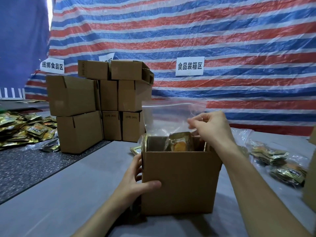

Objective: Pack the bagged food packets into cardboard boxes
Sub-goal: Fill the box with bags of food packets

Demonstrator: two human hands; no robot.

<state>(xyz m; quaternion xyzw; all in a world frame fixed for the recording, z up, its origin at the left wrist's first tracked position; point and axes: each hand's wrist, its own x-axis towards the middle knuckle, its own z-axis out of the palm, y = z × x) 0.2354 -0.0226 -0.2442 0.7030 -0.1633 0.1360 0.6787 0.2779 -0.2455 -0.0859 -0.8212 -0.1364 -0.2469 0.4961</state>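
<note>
Far to my left, a heap of loose gold food packets [25, 130] is lying on the dark speckled part of the table [34, 161], and just beside it a stack of closed cardboard boxes [95, 106] is standing in several tiers against the striped tarp [205, 31]; two white paper signs [189, 66] with printed characters are hanging on that tarp, one above the stack's left corner and one further right. Moving toward the middle, my left hand [136, 182] is gripping the near left corner of the open cardboard box [179, 182], with my thumb pressing flat on the front face and my fingers [137, 161] curling around the left side, so the hand is clamped on the box and not spread. The box is sitting upright on the grey table surface right in front of me, its top open. A clear zip bag [169, 117] is standing up out of the box, its lower part down inside with gold and orange packets [179, 141] showing through the plastic, and its sealed top edge is rising well above the rim. My right hand [210, 127] is reaching over the box's far right corner, thumb and fingertips pinching the upper right part of the bag's plastic. Further right, more bagged packets [282, 165] are lying on the table, near the box but not touching it, and the edge of another cardboard box [310, 185] is showing at the right border of the view.
</note>
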